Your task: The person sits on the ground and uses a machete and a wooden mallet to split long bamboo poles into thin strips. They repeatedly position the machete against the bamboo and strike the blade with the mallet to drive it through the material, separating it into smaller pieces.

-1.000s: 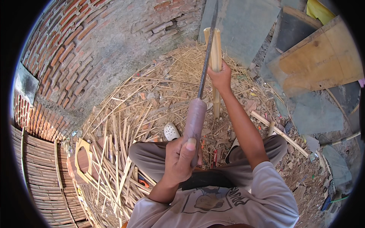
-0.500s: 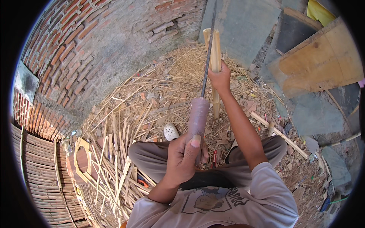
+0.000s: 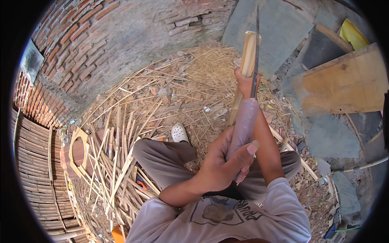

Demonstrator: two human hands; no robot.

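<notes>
My left hand point(image 3: 221, 164) is wrapped round the thick purple-grey handle point(image 3: 244, 121) of a long knife, thumb laid along it. The knife's narrow dark blade point(image 3: 257, 52) points away from me, seen nearly edge-on. Further out, my right hand point(image 3: 245, 84) grips a split bamboo piece point(image 3: 248, 52), pale and upright, with its lower end slanting toward the ground. The blade passes in front of my right hand and along the bamboo's right edge; whether they touch, I cannot tell.
Bamboo strips point(image 3: 117, 170) lie heaped left of my crossed legs, beside a yellow frame-like piece point(image 3: 77, 156) and an orange-handled item point(image 3: 141, 184). Shavings point(image 3: 210, 69) cover the ground ahead. A brick wall point(image 3: 121, 44) stands far left; flat boards point(image 3: 340, 81) lie right.
The knife and my left hand have shifted right, and the blade has gone from across the bamboo to its right edge. The bamboo leans more, and the view has shifted slightly.
</notes>
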